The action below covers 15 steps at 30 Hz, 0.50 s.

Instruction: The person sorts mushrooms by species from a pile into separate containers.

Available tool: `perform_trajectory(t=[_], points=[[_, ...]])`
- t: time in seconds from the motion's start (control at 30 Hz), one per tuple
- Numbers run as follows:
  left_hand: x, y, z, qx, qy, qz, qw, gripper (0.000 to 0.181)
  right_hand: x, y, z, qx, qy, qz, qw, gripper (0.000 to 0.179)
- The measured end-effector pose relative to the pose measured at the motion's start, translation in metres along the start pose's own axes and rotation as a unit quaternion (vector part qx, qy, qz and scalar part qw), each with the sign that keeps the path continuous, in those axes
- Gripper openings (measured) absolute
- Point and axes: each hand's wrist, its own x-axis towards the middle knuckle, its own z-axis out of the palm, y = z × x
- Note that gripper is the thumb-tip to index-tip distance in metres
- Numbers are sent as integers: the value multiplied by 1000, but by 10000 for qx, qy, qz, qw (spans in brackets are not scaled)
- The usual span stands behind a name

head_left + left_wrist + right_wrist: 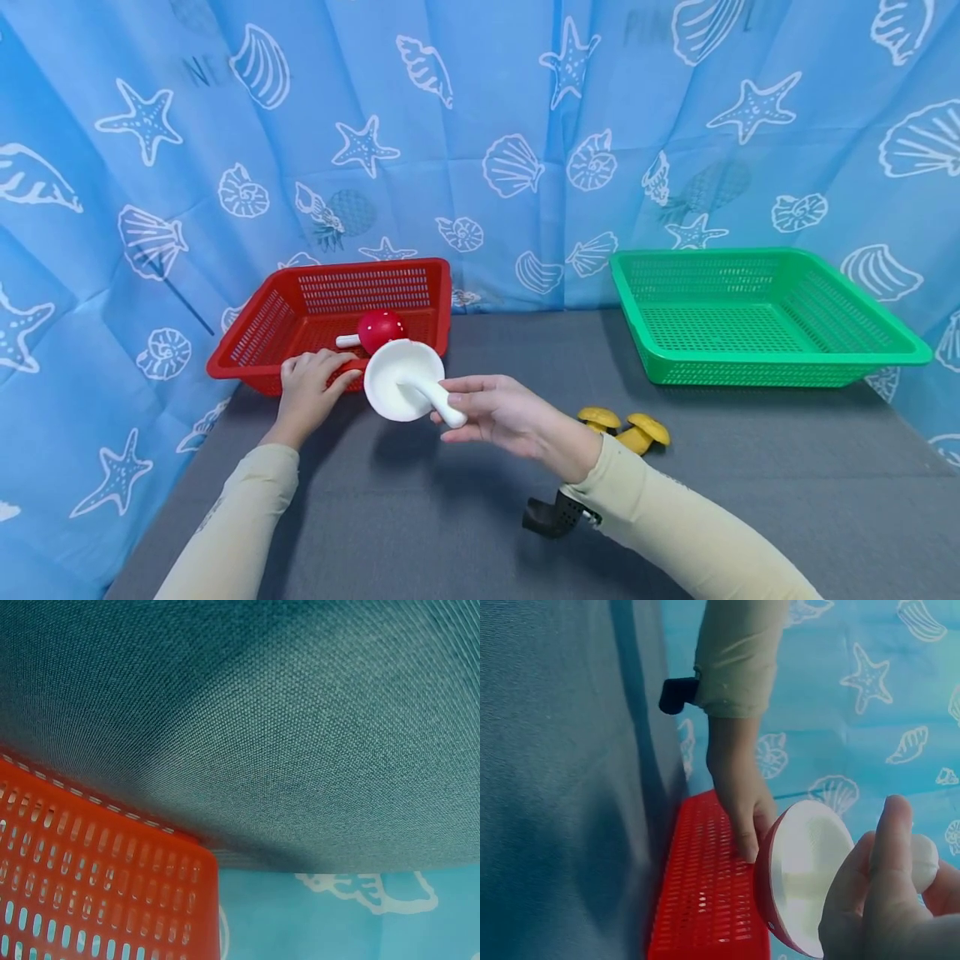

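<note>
My right hand [502, 417] pinches the white stem of a toy mushroom [393, 375], lifted above the table with its white underside facing me. The right wrist view shows the red outer side of its cap [765, 889], overlapping the basket there. At the front rim of the red basket [251, 371], my left hand [307, 392] grips the edge, fingers over the top and thumb in front. Inside that basket lies another toy mushroom [381, 329], red with white dots and a white stem. Only the basket's perforated wall [112, 862] appears in the left wrist view; the hand is out of frame there.
A green basket [780, 358] with nothing in it stands at the back right. Two yellow toy mushrooms [643, 432] lie on the grey table [420, 533] behind my right forearm. A blue shell-print curtain [510, 108] hangs behind the baskets.
</note>
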Motion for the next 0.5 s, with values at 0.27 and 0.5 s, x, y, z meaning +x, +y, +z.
perform_trajectory(t=[0.27, 0.5], points=[[0, 0, 2, 54, 210, 84, 9997, 37, 3, -13, 1, 133, 93, -227, 9996, 41], [-1, 1, 3, 62, 264, 131, 9995, 37, 9, -25, 4, 248, 208, -339, 9989, 41]])
